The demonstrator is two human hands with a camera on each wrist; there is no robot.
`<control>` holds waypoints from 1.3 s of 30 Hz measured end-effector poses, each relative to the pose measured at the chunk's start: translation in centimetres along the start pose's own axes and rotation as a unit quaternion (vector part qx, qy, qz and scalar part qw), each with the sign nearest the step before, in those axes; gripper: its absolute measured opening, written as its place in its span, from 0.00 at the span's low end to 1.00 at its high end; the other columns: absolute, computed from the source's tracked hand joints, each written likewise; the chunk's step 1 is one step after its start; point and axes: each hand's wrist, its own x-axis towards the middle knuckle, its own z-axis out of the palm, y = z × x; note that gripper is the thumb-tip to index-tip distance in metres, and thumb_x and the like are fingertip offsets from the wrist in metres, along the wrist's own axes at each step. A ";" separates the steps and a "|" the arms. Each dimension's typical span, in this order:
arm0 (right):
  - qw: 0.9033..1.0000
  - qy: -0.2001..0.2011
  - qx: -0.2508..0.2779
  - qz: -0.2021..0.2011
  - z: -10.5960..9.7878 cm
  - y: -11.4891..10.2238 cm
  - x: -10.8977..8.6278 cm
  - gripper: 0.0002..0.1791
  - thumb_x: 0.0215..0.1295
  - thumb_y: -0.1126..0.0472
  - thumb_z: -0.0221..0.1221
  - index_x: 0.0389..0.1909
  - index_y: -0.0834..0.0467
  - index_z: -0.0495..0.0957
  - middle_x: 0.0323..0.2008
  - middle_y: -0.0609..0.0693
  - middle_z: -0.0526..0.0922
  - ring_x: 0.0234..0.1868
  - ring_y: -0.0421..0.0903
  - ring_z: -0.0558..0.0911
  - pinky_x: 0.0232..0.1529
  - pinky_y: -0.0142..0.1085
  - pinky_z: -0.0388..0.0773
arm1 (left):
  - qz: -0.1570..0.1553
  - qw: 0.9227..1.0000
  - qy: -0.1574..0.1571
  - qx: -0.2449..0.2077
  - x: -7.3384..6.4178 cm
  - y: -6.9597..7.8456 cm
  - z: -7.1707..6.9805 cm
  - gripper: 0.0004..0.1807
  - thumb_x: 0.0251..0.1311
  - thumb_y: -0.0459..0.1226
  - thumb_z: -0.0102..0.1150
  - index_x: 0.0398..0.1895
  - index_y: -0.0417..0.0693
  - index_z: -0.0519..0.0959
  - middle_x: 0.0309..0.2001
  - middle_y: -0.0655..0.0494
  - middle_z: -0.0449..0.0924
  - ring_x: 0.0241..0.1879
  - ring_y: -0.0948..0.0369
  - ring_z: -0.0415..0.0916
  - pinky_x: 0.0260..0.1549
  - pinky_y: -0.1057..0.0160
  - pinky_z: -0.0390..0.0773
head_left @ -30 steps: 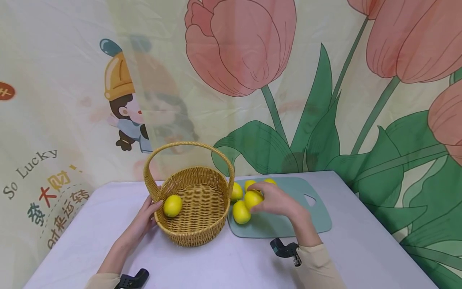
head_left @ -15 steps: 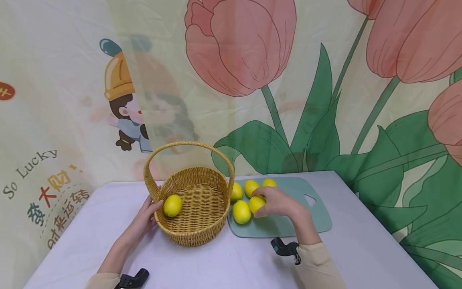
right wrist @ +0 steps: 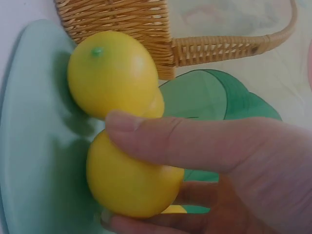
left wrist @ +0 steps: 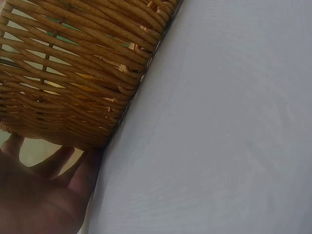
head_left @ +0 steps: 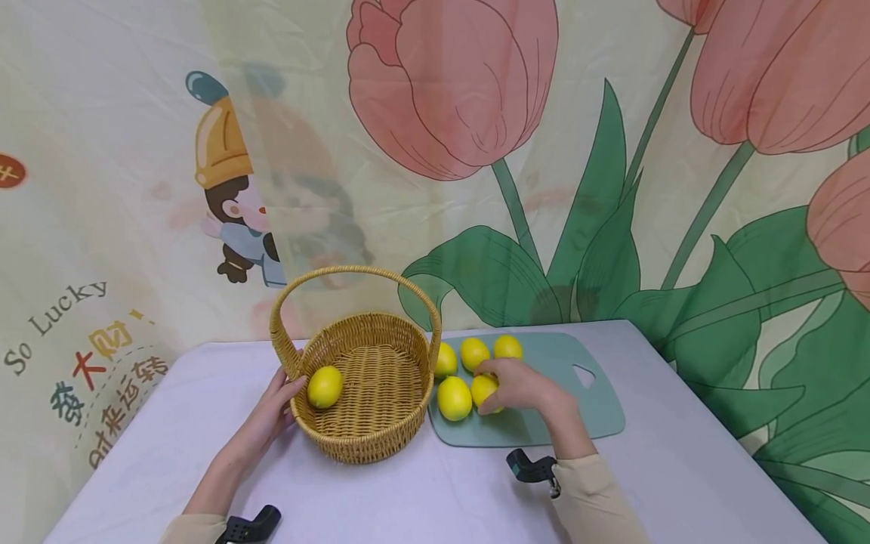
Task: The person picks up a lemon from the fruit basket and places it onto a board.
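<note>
A round wicker basket (head_left: 367, 446) with a tall arched handle stands on the table and has one lemon (head_left: 325, 387) inside at its left wall. My left hand (head_left: 275, 408) holds the basket's left side, thumb at the rim; in the left wrist view, fingertips meet the woven wall (left wrist: 83, 83) low down. Over the green cutting board (head_left: 537, 431), my right hand (head_left: 519, 384) grips a lemon (right wrist: 131, 180) between thumb and fingers. Right beside that one is another lemon (head_left: 454, 399), with a green stem tip in the right wrist view. Several lemons lie on the board's left part.
The board's far-left lemon (head_left: 445, 363) is partly hidden by the basket. Two more lemons, one in the middle (head_left: 474, 353) and one farther right (head_left: 507, 347), lie along the back. A printed cloth (head_left: 462, 249) hangs behind the white-covered table (head_left: 381, 506).
My right hand has shifted slightly right with its lemon, then a little lower, uncovering the back lemons. The left hand and the basket have stayed in place.
</note>
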 end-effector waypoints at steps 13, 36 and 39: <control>1.000 0.007 -0.007 -0.012 0.6 0.4 0.3 0.37 0.43 0.59 0.78 0.58 0.58 0.78 0.55 0.51 0.82 0.49 0.46 0.76 0.59 0.49 0.75 | 0.001 1.000 0.001 0.003 0.0 -0.1 0.0 0.43 0.73 0.60 0.40 0.79 0.72 0.28 0.82 0.47 0.32 0.79 0.41 0.39 0.74 0.38 0.50; 0.999 0.026 -0.019 0.004 0.9 0.1 0.2 0.42 0.41 0.54 0.80 0.61 0.56 0.76 0.58 0.52 0.80 0.54 0.48 0.77 0.61 0.47 0.75 | 0.007 1.000 -0.004 -0.004 0.0 -0.2 0.0 0.42 0.74 0.58 0.39 0.79 0.71 0.28 0.81 0.46 0.32 0.79 0.41 0.40 0.74 0.38 0.50; 1.000 0.022 -0.017 0.003 0.8 0.1 0.1 0.42 0.41 0.54 0.79 0.61 0.57 0.76 0.59 0.52 0.80 0.54 0.48 0.77 0.61 0.48 0.75 | 0.006 1.000 -0.003 -0.003 0.0 -0.2 0.0 0.41 0.74 0.58 0.39 0.79 0.71 0.28 0.81 0.46 0.32 0.79 0.41 0.40 0.74 0.38 0.50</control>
